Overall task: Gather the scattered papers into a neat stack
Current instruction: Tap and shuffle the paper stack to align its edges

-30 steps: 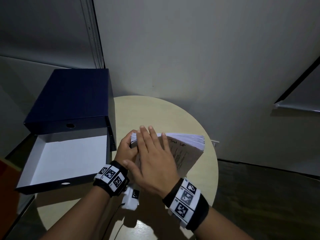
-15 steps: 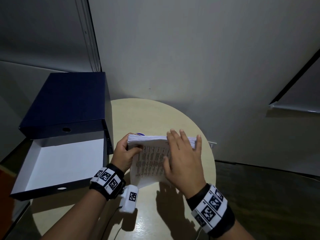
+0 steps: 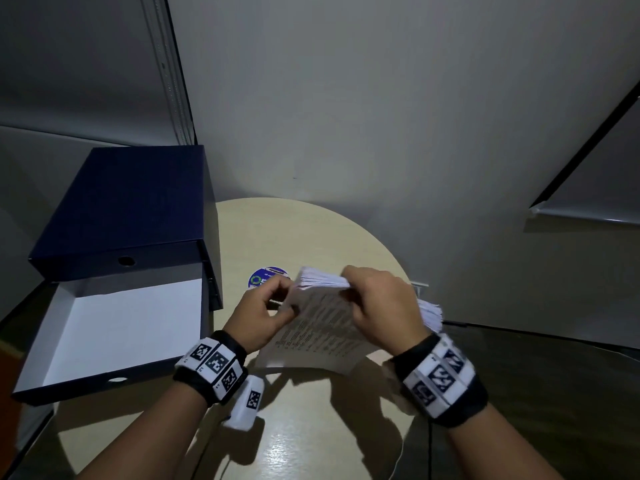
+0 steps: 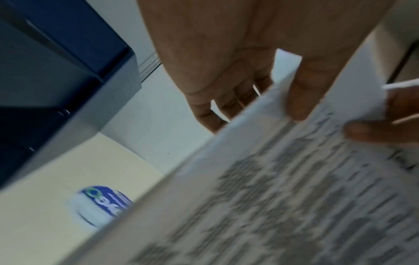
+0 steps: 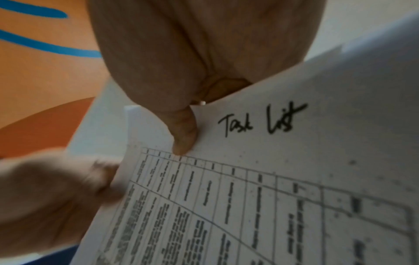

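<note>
A thick stack of printed papers is held upright, tilted, over the round table. My left hand pinches its left edge, thumb on the front sheet and fingers behind. My right hand grips the top edge, with the thumb on the sheet headed "Task List" and fingers hidden behind. The right side of the stack fans out past my right wrist. The sheet is blurred in the left wrist view.
An open dark blue box with a white inside sits at the table's left side. A round blue and white sticker lies on the table behind the stack. A grey wall stands close behind the table.
My right hand went from lying flat on the front sheet to gripping the stack's top edge. The stack rose and swung right, uncovering the sticker.
</note>
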`<act>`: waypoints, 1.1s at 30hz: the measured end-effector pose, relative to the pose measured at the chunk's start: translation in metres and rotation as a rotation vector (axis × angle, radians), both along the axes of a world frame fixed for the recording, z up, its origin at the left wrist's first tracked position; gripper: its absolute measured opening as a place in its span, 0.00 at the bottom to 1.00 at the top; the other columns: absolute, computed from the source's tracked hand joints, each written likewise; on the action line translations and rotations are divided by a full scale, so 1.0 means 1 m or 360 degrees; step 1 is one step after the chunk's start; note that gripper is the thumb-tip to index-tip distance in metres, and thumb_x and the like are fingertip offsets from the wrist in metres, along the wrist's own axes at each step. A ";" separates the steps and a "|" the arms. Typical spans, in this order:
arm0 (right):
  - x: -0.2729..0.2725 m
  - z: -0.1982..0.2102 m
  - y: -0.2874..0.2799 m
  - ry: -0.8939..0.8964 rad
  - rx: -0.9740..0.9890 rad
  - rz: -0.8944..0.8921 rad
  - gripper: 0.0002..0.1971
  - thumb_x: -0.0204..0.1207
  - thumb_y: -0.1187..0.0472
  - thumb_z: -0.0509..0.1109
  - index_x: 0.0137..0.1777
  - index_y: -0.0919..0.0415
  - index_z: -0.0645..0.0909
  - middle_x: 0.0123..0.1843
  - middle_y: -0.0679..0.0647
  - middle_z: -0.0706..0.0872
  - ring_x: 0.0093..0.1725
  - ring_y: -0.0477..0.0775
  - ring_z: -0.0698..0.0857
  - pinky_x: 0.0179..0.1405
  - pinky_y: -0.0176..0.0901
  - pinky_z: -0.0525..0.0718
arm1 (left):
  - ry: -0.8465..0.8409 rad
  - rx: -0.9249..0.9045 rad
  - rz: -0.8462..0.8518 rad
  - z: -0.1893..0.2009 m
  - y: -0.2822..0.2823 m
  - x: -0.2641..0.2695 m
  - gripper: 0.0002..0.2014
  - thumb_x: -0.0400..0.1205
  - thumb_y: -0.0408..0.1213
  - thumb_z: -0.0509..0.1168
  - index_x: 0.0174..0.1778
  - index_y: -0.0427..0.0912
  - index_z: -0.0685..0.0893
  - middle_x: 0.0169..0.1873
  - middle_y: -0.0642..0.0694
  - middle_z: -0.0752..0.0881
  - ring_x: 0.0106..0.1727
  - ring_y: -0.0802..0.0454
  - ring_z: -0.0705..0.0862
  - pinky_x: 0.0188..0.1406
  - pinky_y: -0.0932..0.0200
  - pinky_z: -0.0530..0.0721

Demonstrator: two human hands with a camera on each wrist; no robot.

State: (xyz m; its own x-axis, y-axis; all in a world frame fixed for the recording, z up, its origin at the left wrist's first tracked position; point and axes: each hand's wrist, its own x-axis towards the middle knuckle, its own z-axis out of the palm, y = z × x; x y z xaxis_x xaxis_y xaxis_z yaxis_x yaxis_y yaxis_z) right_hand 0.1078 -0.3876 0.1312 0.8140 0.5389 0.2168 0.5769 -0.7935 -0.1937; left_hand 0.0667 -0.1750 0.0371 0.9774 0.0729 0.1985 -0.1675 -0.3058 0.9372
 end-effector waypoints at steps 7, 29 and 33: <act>0.033 -0.002 -0.106 0.0604 0.1018 -0.0199 0.11 0.78 0.73 0.73 0.48 0.56 0.86 0.43 0.53 0.91 0.44 0.43 0.88 0.48 0.46 0.85 | 0.0497 0.0098 0.0188 -0.052 0.031 -0.013 0.15 0.70 0.43 0.78 0.51 0.55 0.85 0.47 0.51 0.90 0.47 0.53 0.88 0.43 0.57 0.86; -0.035 -0.160 -0.065 0.1190 0.1676 -0.0929 0.16 0.85 0.64 0.68 0.67 0.46 0.76 0.59 0.46 0.86 0.64 0.57 0.83 0.65 0.56 0.83 | 0.0385 -0.0724 0.0711 -0.063 0.007 -0.035 0.13 0.83 0.26 0.63 0.49 0.52 0.79 0.45 0.45 0.85 0.45 0.50 0.83 0.30 0.64 0.82; -0.037 -0.156 -0.068 0.1116 0.1733 -0.0885 0.20 0.79 0.65 0.74 0.65 0.41 0.79 0.59 0.51 0.88 0.62 0.59 0.86 0.59 0.70 0.87 | 0.0244 -0.0870 0.0619 -0.060 0.010 -0.044 0.17 0.69 0.35 0.74 0.51 0.42 0.77 0.43 0.48 0.84 0.42 0.52 0.85 0.26 0.66 0.83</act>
State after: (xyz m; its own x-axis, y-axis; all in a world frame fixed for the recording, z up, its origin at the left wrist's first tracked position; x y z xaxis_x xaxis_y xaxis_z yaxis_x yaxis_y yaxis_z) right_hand 0.0706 -0.4553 -0.0244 0.9732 -0.0569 -0.2230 -0.2292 -0.1511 -0.9616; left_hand 0.0228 -0.1645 -0.0226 0.8741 0.4742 -0.1049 0.0055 0.2064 0.9785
